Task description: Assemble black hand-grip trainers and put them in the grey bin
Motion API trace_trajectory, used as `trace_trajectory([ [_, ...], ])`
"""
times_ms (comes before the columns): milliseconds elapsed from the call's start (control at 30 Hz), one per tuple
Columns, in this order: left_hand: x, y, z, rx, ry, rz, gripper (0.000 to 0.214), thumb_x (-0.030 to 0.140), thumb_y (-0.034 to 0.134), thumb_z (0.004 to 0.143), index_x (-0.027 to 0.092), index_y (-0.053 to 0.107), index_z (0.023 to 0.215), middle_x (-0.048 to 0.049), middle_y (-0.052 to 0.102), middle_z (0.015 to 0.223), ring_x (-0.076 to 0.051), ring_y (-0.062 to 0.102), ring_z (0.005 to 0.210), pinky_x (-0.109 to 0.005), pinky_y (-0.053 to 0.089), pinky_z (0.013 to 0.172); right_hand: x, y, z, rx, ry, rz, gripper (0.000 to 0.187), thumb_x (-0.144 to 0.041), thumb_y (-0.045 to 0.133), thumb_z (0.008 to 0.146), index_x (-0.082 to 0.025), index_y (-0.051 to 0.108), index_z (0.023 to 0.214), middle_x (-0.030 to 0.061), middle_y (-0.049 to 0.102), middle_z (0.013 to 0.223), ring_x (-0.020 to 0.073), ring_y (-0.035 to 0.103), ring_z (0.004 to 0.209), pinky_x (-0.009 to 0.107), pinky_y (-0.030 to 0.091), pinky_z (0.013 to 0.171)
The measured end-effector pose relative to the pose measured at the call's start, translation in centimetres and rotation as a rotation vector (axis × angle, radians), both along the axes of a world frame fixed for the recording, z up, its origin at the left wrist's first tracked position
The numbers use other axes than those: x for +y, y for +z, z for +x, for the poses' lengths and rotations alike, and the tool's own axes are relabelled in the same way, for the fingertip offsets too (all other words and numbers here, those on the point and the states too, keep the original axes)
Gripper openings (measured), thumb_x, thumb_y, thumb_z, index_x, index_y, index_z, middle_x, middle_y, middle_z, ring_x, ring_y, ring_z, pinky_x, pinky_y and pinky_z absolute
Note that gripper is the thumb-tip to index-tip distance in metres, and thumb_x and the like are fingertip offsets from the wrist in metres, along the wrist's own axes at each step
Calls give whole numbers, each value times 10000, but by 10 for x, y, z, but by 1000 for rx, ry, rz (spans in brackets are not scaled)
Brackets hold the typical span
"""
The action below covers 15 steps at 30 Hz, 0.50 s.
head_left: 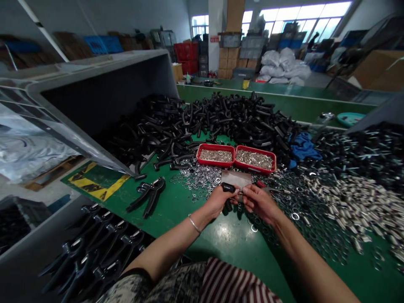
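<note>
While both hands meet low over the green table (176, 210), the person appears to be mid-assembly of a gripping tool. The left hand (217, 201), a thin bangle on its wrist, has its fingers curled shut around a black handle piece (227, 194), which stands just above the tabletop. The right hand (259, 203) pinches its fingertips at the same piece; what small part it has hold of, if any, is too small to tell. Judging by this, a fastener is being fitted to the handle, and the next move would call for a steady, aligned push with the left hand bracing.

Just left of the hands lies one assembled black tool (148, 194), well apart from them. Nearer the person's left side, a grey bin (104, 256) holds at least six such tools. Loose washers (198, 179) and metal sleeves (350, 202) scatter past counting around and to the right. Beyond the hands sit two red trays (236, 157), touching side by side, each filled with small metal parts. Behind them rises one large heap of black handles (221, 118), with one blue cloth (302, 147) at its right edge.
</note>
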State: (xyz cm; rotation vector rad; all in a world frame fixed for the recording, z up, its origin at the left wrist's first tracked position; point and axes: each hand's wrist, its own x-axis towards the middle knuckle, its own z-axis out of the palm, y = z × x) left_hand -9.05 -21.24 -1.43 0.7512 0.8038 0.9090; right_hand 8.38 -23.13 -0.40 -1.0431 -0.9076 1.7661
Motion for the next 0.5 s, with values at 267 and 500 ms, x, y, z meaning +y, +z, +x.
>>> trace_trajectory([
  [267, 7, -9, -1, 12, 25, 47, 435, 380, 887, 634, 110, 740, 941, -60, 697, 821, -119, 616, 688, -239, 491, 647, 18, -13, 11, 209, 34, -180, 256, -315, 821, 787, -151, 636, 857, -32, 595, 681, 28, 439, 512, 140, 447, 502],
  [500, 17, -15, 6, 194, -18, 198, 286, 319, 769, 741, 126, 738, 949, -23, 646, 722, -102, 527, 607, -226, 415, 597, 21, -11, 16, 9, -56, -136, 368, -394, 846, 721, -169, 640, 927, -14, 645, 717, 79, 558, 571, 216, 544, 611],
])
